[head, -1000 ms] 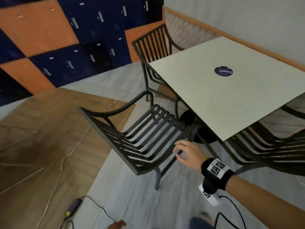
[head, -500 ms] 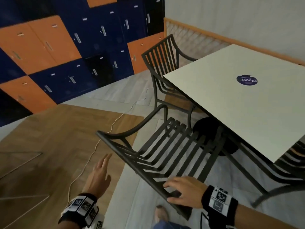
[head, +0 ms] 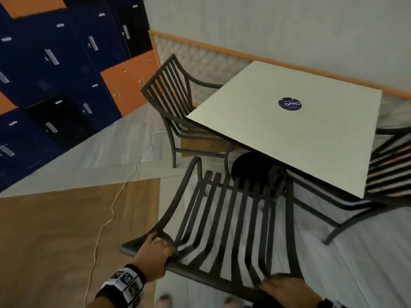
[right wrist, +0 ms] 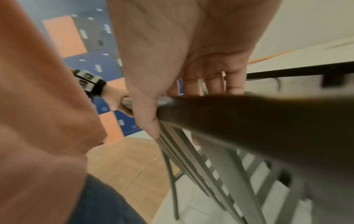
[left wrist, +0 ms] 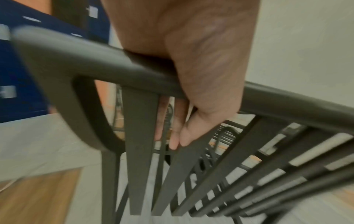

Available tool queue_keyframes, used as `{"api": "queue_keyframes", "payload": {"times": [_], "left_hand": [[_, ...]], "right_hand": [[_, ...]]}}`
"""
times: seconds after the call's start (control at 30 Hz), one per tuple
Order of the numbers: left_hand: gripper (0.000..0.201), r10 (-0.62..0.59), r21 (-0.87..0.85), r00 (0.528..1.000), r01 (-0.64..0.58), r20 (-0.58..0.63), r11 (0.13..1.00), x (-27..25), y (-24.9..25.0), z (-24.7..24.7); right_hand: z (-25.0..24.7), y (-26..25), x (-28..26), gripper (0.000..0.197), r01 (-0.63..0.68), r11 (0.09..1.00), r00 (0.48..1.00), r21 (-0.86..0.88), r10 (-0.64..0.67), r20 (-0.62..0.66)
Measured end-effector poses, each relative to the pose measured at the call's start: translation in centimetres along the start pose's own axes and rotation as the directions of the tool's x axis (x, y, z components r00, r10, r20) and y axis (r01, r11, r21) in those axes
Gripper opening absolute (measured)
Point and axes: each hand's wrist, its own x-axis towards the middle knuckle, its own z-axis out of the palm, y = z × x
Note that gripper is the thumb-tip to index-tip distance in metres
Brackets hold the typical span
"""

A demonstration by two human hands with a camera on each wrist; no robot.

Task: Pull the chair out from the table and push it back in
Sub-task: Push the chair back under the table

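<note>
Left hand (head: 153, 254) newly joined right hand (head: 287, 290); fingers (left wrist: 177, 121) wrap chair (head: 224, 221) top rail.

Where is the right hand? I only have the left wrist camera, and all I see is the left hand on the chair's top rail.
Observer: The right hand grips the same top rail, near its other end.
Operator: Is the chair under the table?
Observer: Mostly not. In the head view the chair has only its front end near the edge of the table.
Operator: Anything on the floor nearby?
Observer: A white cable runs over the wooden floor to the chair's left, apart from its legs.
</note>
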Motion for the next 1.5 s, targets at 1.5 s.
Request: {"api": "queue_keyframes", "payload": {"times": [1.5], "left_hand": [[0.054,0.488,0.215,0.871,-0.488,0.060,0.846,11.3,-14.1,-8.1]], "right_hand": [[-7.8,-17.5,3.3,0.032,-0.451,0.711,0.702,0.539,0.655,-0.278]]}}
